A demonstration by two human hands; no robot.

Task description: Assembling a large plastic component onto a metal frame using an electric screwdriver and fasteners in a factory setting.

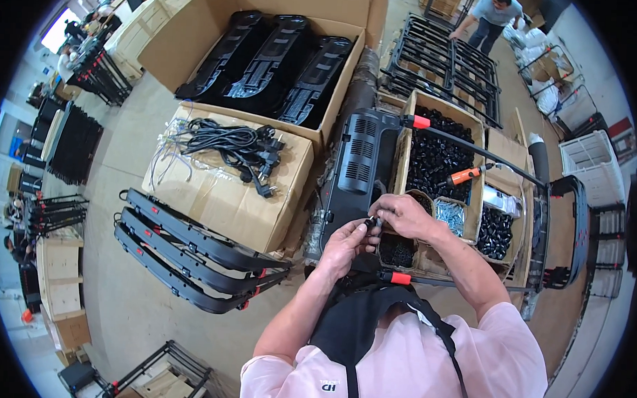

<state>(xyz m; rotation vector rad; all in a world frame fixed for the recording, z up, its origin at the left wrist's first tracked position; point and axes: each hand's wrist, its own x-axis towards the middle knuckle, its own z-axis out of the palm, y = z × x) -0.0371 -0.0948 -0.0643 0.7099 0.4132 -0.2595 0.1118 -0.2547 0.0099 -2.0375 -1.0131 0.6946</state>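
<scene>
My left hand (346, 246) and my right hand (406, 217) meet in front of my chest, fingers pinched together. Between their fingertips is a small dark part (370, 221), too small to name. Both hands are closed on it. Just beyond them lies a black plastic housing (360, 155) with slotted vents. By my right wrist stand a box section of silvery screws (450, 216) and one of small dark fasteners (397, 252). A black metal frame (463, 282) with red-ended tubes lies in front of me.
Wooden crates hold black plastic caps (443, 151) and an orange screwdriver (467, 175). Left are power cords (232, 150) on a cardboard box (261, 225), and curved black frames (183, 257). A large carton (171, 45) holds black covers (267, 60). A person (495, 14) handles racks (443, 56).
</scene>
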